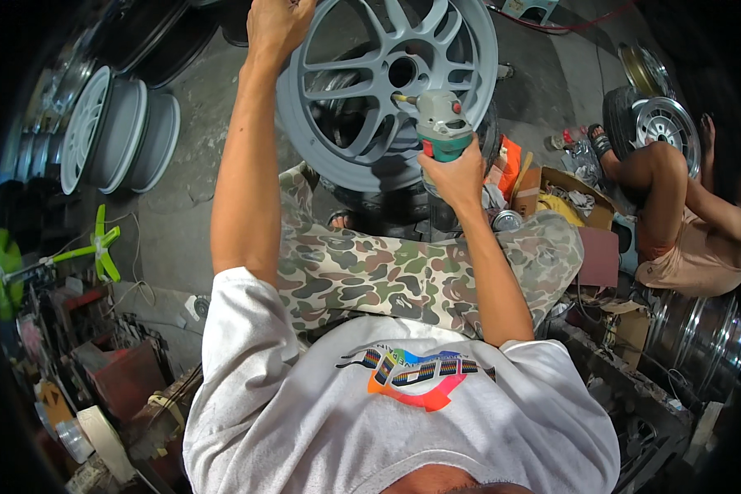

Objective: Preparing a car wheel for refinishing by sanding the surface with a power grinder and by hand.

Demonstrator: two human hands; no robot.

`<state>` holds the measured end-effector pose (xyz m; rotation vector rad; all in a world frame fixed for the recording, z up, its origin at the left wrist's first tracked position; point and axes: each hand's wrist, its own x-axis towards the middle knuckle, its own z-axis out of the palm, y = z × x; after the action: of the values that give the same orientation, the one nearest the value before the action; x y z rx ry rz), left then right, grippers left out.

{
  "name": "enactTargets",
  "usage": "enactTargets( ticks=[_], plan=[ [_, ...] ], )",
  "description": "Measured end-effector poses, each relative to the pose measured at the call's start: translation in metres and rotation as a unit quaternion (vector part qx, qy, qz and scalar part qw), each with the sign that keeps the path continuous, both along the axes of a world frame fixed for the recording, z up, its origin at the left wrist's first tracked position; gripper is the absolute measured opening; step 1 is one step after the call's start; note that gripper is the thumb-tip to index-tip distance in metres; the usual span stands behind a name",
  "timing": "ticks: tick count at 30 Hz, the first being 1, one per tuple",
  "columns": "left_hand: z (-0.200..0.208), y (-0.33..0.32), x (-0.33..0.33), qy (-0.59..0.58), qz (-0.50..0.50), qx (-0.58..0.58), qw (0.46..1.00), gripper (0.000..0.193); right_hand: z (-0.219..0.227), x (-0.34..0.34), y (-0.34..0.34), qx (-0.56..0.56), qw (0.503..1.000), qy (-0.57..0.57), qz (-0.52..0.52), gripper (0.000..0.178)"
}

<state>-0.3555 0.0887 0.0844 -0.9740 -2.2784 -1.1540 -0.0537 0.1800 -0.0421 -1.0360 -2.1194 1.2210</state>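
A grey multi-spoke wheel rim [461, 25] lies in front of my knees, on top of a dark tyre. My right hand [459, 177] is wrapped round the body of a teal and grey angle grinder [445, 132] with a red button on its head. A brass-coloured bit [403, 99] sticks out of the tool to the left, its tip by the holes around the rim's hub. My left hand [278, 26] is beside the rim's upper left edge. The picture's top edge cuts off its fingers, so their grip is hidden.
Grey rims [123, 136] stand at the left, above a bright green fan [100, 243]. To the right are an orange bag [510, 160], a cardboard box [597, 206] with odds and ends, and a seated person's bent leg [663, 189] beside a shiny wheel [667, 128].
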Motion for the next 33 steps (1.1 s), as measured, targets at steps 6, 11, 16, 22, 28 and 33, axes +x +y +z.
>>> enactTargets(
  ticks=[6,11,16,22,28,33],
  plan=[
    [0.0,0.002,0.003,-0.005,-0.022,0.014,1.0,0.037,0.008,0.002,0.0,0.004,1.0,0.0,0.006,0.073],
    [-0.002,0.0,-0.002,-0.017,-0.013,0.009,1.0,0.038,-0.001,-0.005,-0.003,-0.001,1.0,-0.013,-0.008,0.074],
    [-0.005,-0.001,-0.006,-0.037,-0.02,0.008,0.999,0.038,0.001,0.012,0.016,-0.081,0.996,0.03,0.012,0.059],
    [-0.006,-0.007,-0.019,-0.013,-0.001,0.001,1.0,0.04,0.016,0.03,0.027,-0.136,0.987,0.082,0.004,0.051],
    [-0.005,-0.002,-0.011,-0.009,-0.021,0.008,1.0,0.04,0.021,0.017,0.026,-0.081,0.991,0.103,0.018,0.052],
    [-0.002,0.0,-0.005,-0.012,-0.014,-0.013,1.0,0.038,0.026,0.006,0.021,-0.011,0.996,0.085,0.017,0.067]
  ],
)
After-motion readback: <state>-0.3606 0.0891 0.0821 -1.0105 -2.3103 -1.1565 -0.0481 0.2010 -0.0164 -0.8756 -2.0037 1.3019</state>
